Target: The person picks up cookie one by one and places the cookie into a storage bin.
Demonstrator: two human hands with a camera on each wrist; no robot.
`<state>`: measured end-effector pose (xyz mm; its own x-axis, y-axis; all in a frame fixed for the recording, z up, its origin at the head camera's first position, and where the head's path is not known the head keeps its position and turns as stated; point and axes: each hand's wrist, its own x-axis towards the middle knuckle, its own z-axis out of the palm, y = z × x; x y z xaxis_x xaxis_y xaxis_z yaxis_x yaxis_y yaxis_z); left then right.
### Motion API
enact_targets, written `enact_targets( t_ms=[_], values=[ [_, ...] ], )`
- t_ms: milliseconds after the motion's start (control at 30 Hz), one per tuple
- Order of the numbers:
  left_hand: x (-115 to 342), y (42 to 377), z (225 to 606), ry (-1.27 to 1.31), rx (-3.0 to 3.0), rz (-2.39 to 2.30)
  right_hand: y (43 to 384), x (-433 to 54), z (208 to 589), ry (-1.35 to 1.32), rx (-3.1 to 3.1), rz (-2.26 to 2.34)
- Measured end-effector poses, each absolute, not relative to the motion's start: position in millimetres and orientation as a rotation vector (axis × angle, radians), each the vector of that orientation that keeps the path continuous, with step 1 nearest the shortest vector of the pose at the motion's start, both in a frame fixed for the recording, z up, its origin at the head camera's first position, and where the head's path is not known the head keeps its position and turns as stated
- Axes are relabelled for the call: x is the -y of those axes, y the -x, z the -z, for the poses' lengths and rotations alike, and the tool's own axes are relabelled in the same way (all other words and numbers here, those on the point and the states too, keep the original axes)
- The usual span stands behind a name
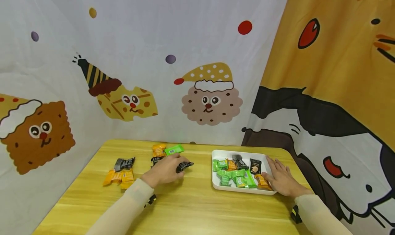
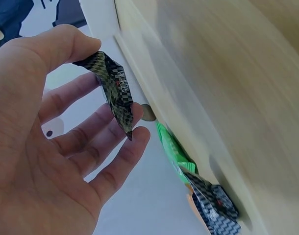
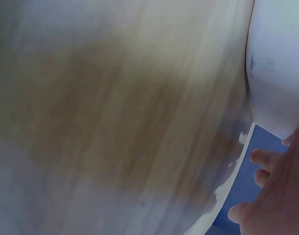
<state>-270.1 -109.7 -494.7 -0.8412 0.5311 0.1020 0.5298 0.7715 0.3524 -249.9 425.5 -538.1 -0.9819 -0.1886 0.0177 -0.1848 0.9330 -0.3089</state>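
Observation:
My left hand [image 1: 166,169] pinches a small black-wrapped snack packet [image 1: 184,166] between thumb and fingers, above the table. In the left wrist view that packet [image 2: 115,90] has a checkered pattern, and the other fingers spread out behind it. A green packet [image 1: 174,149], an orange packet [image 1: 158,150] and a black packet [image 1: 155,160] lie close by that hand, the black one partly hidden. My right hand [image 1: 282,178], fingers extended, rests on the right edge of a white tray [image 1: 243,190]. Green, orange and black packets lie inside the tray.
On the table's left side, a black packet [image 1: 124,164] lies with several orange packets [image 1: 118,177]. The wooden table [image 1: 197,207] meets a printed cloth [image 1: 132,29] at its back edge. Another cartoon cloth [image 1: 339,108] hangs along the right.

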Motion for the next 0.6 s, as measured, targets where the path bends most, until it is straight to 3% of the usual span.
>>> enact_targets(
  t_ms=[600],
  values=[
    [68,275,489,-1.027,-3.033,-0.48,249,-425,539,0.294,-3.075,0.505]
  ],
)
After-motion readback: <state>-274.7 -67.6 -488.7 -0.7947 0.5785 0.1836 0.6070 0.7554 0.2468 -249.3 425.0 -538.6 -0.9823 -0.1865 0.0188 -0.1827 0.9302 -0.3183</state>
